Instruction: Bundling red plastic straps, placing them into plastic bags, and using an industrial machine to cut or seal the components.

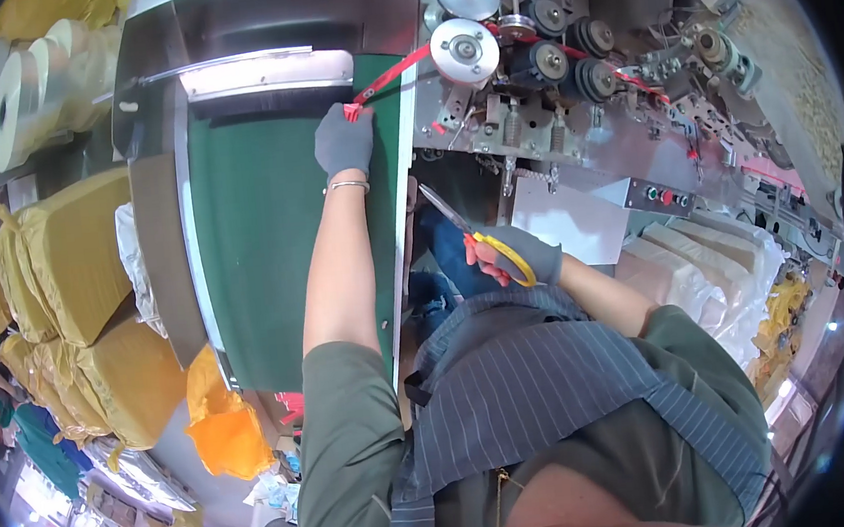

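My left hand (343,145), in a grey glove, reaches over the green conveyor belt (260,248). Its fingers pinch the end of a narrow red strap (393,73), which stretches taut up and right to a silver roller wheel (465,51) on the machine. Close to my body, my right hand (532,254), also in a grey glove, is closed around the yellow handle of a pair of scissors (447,209). Their blades point up and left, toward the belt's right edge, apart from the strap. Whether the blades are slightly parted is hard to tell.
Black rollers (550,62) and metal parts crowd the machine at the upper right. A control box (659,197) with buttons sits below them. Yellow wrapped bundles (71,264) are stacked at the left, above an orange bag (227,421). Wrapped white packs (688,265) stand at the right.
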The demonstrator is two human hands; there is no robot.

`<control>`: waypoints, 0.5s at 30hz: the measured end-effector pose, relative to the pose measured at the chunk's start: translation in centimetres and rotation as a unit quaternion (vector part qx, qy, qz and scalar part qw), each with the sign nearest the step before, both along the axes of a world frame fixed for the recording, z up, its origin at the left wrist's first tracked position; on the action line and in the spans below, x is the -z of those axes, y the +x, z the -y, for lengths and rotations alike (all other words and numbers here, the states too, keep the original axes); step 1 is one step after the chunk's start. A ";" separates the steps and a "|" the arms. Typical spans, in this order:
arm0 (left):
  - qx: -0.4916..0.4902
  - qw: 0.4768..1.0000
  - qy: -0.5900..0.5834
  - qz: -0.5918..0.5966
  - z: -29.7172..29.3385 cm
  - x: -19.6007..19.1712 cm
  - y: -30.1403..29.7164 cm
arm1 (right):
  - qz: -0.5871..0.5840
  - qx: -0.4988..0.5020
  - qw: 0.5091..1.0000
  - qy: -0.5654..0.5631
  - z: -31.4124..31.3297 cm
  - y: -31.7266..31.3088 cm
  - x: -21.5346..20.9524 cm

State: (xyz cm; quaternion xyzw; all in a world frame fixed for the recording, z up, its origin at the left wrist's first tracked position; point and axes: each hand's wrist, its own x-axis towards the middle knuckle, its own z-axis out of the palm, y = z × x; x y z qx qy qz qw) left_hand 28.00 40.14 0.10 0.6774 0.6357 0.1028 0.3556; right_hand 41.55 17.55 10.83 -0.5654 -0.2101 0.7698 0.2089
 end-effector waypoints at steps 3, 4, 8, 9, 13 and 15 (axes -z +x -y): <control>0.046 0.999 0.004 0.022 -0.7 1.5 -1.4 | -0.008 0.030 1.000 -0.006 -1.1 1.3 0.8; 0.079 0.996 -0.002 0.041 -0.7 1.4 -2.4 | 0.010 0.033 0.999 -0.013 -1.7 1.6 0.9; 0.161 0.983 -0.077 0.041 -1.8 -3.1 -4.9 | 0.151 -0.082 0.978 0.114 -5.4 2.6 2.1; 0.171 0.972 -0.131 0.098 -2.3 -3.9 -5.2 | 0.204 -0.127 0.940 0.244 -5.7 2.2 3.5; 0.174 0.939 -0.270 0.124 -4.8 -8.1 -4.6 | 0.139 -0.126 0.958 0.216 -7.8 0.0 7.2; 0.184 0.932 -0.293 0.113 -5.8 -8.4 -4.9 | 0.156 -0.153 0.951 0.219 -8.5 -0.6 7.3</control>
